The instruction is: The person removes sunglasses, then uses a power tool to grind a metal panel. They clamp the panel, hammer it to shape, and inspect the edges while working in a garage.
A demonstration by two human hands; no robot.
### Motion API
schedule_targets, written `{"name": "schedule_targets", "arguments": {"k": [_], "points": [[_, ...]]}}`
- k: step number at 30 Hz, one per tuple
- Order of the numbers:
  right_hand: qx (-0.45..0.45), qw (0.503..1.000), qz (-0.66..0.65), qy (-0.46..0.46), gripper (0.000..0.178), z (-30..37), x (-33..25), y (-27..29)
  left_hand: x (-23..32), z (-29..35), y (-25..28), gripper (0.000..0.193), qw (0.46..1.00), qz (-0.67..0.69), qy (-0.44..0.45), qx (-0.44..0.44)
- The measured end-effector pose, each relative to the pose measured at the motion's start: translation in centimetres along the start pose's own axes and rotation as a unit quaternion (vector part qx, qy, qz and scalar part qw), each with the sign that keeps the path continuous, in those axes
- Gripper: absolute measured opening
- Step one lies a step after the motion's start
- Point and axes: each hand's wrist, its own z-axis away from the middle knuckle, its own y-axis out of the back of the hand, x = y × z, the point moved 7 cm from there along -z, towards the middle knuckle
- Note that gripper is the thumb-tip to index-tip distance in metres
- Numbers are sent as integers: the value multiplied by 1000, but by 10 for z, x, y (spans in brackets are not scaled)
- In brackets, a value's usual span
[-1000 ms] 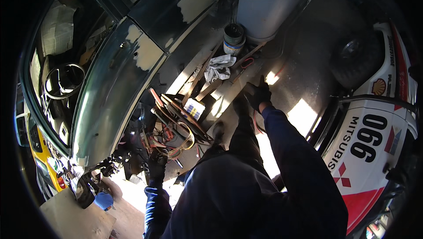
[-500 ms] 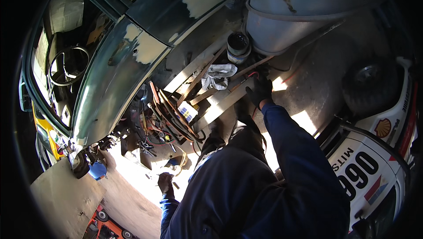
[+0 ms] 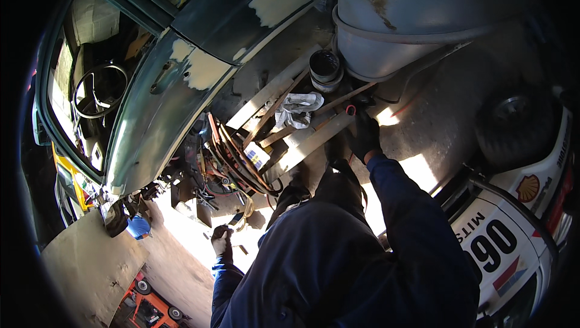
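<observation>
Two hands are at work over the floor (image 3: 417,131). The left hand (image 3: 222,242) hangs low, its fingers bent inward; whether they grip anything, I cannot tell. The right hand (image 3: 364,137) reaches farther out, beside one red loop (image 3: 351,107) by its fingertips, near the end of a pale board (image 3: 308,149); whether its fingers have closed on the loop is too dark to tell. Past the left hand lies one tangle of hoses (image 3: 232,155), with one small carton (image 3: 256,155) just beside it. Farther out come one crumpled sheet (image 3: 297,109), one dark-mouthed can (image 3: 325,67) and one large grey drum (image 3: 411,56).
</observation>
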Motion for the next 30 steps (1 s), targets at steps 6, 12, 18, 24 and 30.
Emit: {"name": "schedule_targets", "arguments": {"k": [6, 12, 18, 24, 30], "points": [[39, 981, -157, -109, 78, 2, 34, 1, -1, 20, -17, 10, 1000, -21, 2, -1], [149, 977, -73, -137, 82, -49, 36, -7, 8, 41, -30, 11, 998, -58, -36, -3], [79, 986, -2, -149, 52, -81, 47, -35, -24, 50, -12, 11, 996, 49, 60, 51], [82, 981, -117, -130, 37, -34, 49, -15, -69, 64, -8, 15, 987, 138, 73, 41], [-25, 990, -139, 14, 23, 26, -32, 1, -91, 67, -10, 9, 978, 182, 93, 46]]}}
